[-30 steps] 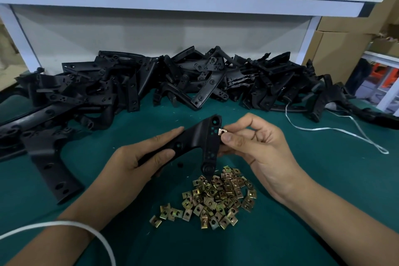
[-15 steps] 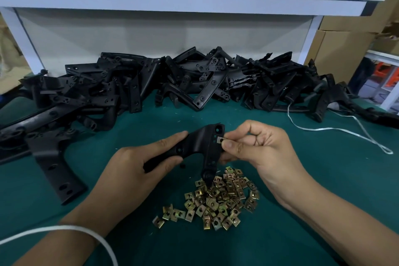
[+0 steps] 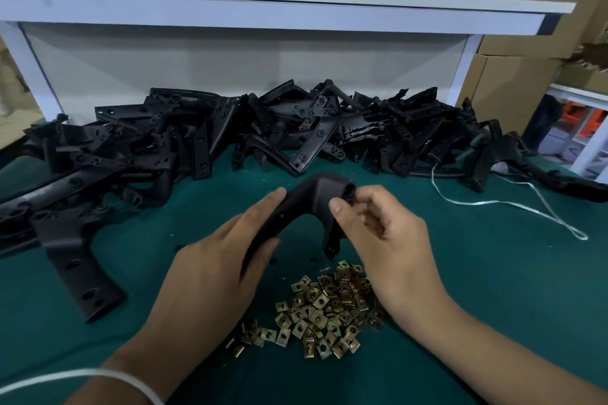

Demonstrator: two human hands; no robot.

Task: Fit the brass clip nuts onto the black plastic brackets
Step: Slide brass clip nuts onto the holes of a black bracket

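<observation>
Bracket [image 3: 306,204] (bracket heap [image 3: 263,131] behind); nuts [image 3: 322,316] below

A workshop: heaped black brackets [image 3: 296,135], brass clip nuts [image 3: 325,312], stacked cartons [image 3: 513,89].

Both hands [image 3: 210,270] hold 1 black bracket [image 3: 306,204] — brass clip nuts [image 3: 325,312] below.

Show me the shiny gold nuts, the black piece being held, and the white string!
brass clip nuts [image 3: 324,316]: head view, middle of the heap.
held black bracket [image 3: 316,196]: head view, its bent top.
white string [image 3: 513,202]: head view, strand lying on the green mat.
</observation>
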